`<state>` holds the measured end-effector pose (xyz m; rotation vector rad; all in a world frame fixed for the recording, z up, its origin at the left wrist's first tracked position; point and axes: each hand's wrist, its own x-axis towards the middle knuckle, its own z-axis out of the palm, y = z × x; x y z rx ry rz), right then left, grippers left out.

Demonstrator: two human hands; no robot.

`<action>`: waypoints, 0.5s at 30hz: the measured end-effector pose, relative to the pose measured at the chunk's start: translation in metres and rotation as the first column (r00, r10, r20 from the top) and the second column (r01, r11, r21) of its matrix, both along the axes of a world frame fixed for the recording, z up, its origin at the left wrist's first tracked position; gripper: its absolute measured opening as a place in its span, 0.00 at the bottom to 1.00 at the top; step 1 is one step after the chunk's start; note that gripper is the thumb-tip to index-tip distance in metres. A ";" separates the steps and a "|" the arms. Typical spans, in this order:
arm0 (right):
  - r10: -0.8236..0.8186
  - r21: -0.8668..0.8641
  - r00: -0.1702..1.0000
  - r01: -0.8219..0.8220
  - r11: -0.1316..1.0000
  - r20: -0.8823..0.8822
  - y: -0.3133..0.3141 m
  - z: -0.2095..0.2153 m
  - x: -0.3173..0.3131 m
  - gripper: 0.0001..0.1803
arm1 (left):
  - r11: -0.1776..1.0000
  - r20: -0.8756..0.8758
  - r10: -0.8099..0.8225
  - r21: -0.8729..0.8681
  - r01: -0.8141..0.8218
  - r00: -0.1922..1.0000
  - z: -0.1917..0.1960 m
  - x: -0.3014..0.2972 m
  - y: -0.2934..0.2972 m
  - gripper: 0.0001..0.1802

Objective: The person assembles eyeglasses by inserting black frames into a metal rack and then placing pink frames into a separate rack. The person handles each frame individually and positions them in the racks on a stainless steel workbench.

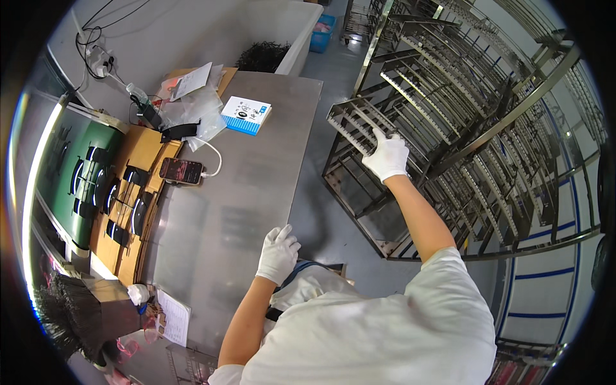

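My right hand (388, 158), in a white glove, is at the near corner of a metal rack frame (351, 130) with slotted bars. Its fingers bend over the bars and appear to grip them; part of the grip is hidden. This frame juts out from a tall metal rack (443, 96) on the right. My left hand (278, 255), also gloved in white, hovers by the right edge of the steel table (221, 224). Its fingers are loosely bent and a little apart, with nothing visible in them.
A phone (181, 171) on a white cable and a white-and-blue booklet (246, 115) lie on the table. At left, curved black pieces (139, 212) rest on wooden boards beside a green belt (80, 183). A white tub (298, 42) holding dark strands stands behind.
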<state>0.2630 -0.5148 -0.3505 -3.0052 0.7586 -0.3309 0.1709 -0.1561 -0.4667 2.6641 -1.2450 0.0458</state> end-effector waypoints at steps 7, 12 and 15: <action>-0.105 -0.257 0.994 0.109 0.960 0.029 -0.077 -0.025 0.029 0.49 | 0.998 -0.030 -0.004 -0.063 0.003 1.000 0.003 -0.002 -0.001 0.10; 0.266 -0.145 0.865 -0.225 0.964 0.424 -0.082 -0.052 0.011 0.21 | 0.998 -0.025 -0.016 -0.059 0.015 1.000 0.005 -0.002 -0.003 0.10; 0.344 -0.015 0.811 -0.383 0.924 0.473 -0.068 -0.045 -0.048 0.16 | 0.996 -0.011 -0.027 -0.091 0.026 1.000 -0.002 -0.003 -0.002 0.09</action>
